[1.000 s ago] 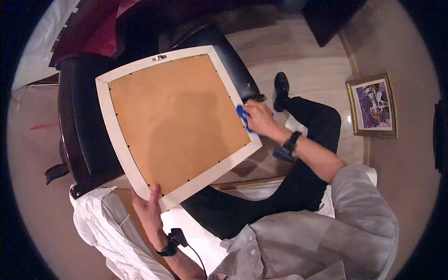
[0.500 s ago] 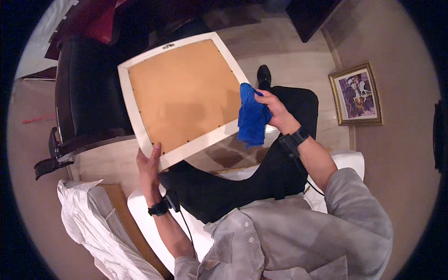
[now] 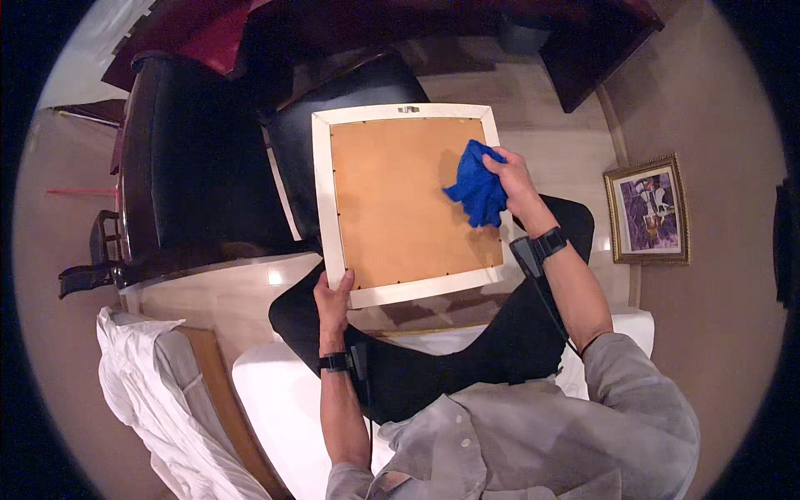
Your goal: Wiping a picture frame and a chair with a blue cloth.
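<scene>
A picture frame [image 3: 400, 225] faces me with its back, a tan board inside a white border, a small metal hanger at the top edge. My left hand [image 3: 333, 302] grips its lower left corner, thumb on the white border and the other fingers hidden behind. At the right side of the frame, my right hand [image 3: 515, 182] is closed on a blue cloth [image 3: 481, 187]. The cloth hangs in front of the board's right part; whether it touches the board I cannot tell.
A second picture in a gilt frame [image 3: 648, 210] leans on the wall at right. Dark seating [image 3: 200, 167] stands at left, with a black chair [image 3: 358, 87] behind the frame. White crumpled fabric [image 3: 150, 392] lies at lower left, near a white seat [image 3: 279, 400] under me.
The picture frame has turned from tilted to nearly upright and shifted right, my left hand moving with it. My right hand has carried the cloth right and slightly up, over the board's right side.
</scene>
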`<act>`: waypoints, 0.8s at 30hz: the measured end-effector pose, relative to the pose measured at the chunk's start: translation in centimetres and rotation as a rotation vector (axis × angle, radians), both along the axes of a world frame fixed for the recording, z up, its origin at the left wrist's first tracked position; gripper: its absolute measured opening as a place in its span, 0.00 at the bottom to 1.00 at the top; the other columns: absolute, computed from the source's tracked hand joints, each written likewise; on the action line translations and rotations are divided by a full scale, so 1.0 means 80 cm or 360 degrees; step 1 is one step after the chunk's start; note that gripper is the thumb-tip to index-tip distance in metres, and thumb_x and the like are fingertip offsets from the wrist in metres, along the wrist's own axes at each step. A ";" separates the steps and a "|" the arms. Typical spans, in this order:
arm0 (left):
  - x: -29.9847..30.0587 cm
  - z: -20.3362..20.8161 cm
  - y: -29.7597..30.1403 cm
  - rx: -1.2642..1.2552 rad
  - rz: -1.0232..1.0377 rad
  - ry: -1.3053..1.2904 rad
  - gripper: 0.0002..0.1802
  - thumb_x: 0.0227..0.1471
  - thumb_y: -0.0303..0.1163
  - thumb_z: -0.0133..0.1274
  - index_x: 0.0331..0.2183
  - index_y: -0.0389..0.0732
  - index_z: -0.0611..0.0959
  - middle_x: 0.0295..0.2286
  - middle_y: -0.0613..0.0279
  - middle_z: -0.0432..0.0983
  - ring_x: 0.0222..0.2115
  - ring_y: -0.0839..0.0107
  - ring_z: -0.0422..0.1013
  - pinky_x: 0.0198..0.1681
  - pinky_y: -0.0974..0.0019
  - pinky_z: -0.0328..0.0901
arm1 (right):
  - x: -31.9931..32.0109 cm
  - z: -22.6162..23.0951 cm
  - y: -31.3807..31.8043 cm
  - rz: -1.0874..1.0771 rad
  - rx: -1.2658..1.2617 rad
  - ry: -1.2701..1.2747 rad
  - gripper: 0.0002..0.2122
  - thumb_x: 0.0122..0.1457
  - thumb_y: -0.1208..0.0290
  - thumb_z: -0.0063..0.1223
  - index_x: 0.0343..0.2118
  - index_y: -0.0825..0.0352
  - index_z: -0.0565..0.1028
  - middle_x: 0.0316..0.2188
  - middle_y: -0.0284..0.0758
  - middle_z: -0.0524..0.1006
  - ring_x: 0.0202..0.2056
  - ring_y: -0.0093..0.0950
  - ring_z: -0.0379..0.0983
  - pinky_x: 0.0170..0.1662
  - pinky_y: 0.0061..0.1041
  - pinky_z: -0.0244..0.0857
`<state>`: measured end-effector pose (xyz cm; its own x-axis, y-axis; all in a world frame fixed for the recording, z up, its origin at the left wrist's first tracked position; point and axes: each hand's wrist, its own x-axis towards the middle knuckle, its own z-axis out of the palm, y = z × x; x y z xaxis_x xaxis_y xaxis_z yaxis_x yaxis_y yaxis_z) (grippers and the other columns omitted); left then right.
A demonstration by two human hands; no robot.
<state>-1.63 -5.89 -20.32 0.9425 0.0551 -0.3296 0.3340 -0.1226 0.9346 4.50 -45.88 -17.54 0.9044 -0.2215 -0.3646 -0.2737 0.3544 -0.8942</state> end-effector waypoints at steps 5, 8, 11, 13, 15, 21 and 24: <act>0.020 -0.037 0.020 -0.0026 -0.0025 0.0188 0.18 0.54 0.32 0.59 0.43 0.30 0.77 0.36 0.59 0.79 0.35 0.75 0.73 0.40 0.69 0.67 | 0.063 -0.041 -0.036 -0.0310 -0.1332 -0.0016 0.11 0.57 0.69 0.55 0.42 0.66 0.76 0.33 0.39 0.80 0.36 0.35 0.77 0.40 0.33 0.70; 0.023 -0.035 0.024 -0.0030 -0.0025 0.0373 0.19 0.55 0.32 0.58 0.45 0.30 0.76 0.38 0.57 0.78 0.36 0.73 0.74 0.40 0.68 0.68 | 0.098 -0.011 -0.011 -0.0466 -0.1972 0.0229 0.12 0.55 0.67 0.54 0.42 0.60 0.77 0.36 0.43 0.79 0.38 0.46 0.75 0.42 0.42 0.68; 0.023 -0.056 0.027 0.0027 -0.0075 0.0607 0.23 0.54 0.36 0.58 0.47 0.30 0.75 0.39 0.56 0.77 0.37 0.70 0.74 0.39 0.65 0.69 | 0.142 -0.020 0.002 -0.0391 -0.2490 0.0216 0.10 0.53 0.70 0.53 0.40 0.61 0.77 0.35 0.43 0.78 0.39 0.41 0.76 0.39 0.42 0.70; 0.027 -0.056 0.016 -0.0022 -0.0075 0.0689 0.22 0.53 0.33 0.59 0.46 0.30 0.76 0.38 0.56 0.78 0.37 0.71 0.74 0.39 0.67 0.69 | 0.169 -0.056 0.003 -0.0283 -0.2689 0.0198 0.09 0.54 0.73 0.50 0.37 0.65 0.77 0.35 0.44 0.76 0.37 0.41 0.76 0.38 0.39 0.72; 0.026 -0.058 0.023 -0.0081 -0.0105 0.0740 0.22 0.51 0.29 0.60 0.47 0.31 0.75 0.39 0.57 0.78 0.37 0.71 0.74 0.41 0.68 0.68 | 0.184 -0.053 0.036 -0.0278 -0.2760 0.0176 0.08 0.54 0.74 0.48 0.35 0.66 0.77 0.36 0.44 0.75 0.37 0.40 0.75 0.38 0.39 0.72; 0.046 -0.074 0.004 -0.0235 0.0011 0.0323 0.30 0.50 0.30 0.61 0.52 0.31 0.69 0.45 0.52 0.74 0.43 0.65 0.72 0.47 0.63 0.66 | 0.212 -0.042 0.109 0.0072 -0.2665 -0.0373 0.08 0.54 0.73 0.47 0.32 0.70 0.77 0.36 0.45 0.73 0.37 0.42 0.75 0.38 0.41 0.71; 0.049 -0.030 -0.024 0.0556 0.0162 0.0187 0.37 0.48 0.34 0.62 0.55 0.32 0.65 0.47 0.45 0.71 0.45 0.56 0.71 0.49 0.58 0.65 | 0.232 -0.047 0.125 0.0190 -0.2751 -0.0340 0.08 0.54 0.74 0.47 0.32 0.69 0.77 0.37 0.45 0.73 0.38 0.42 0.75 0.39 0.42 0.71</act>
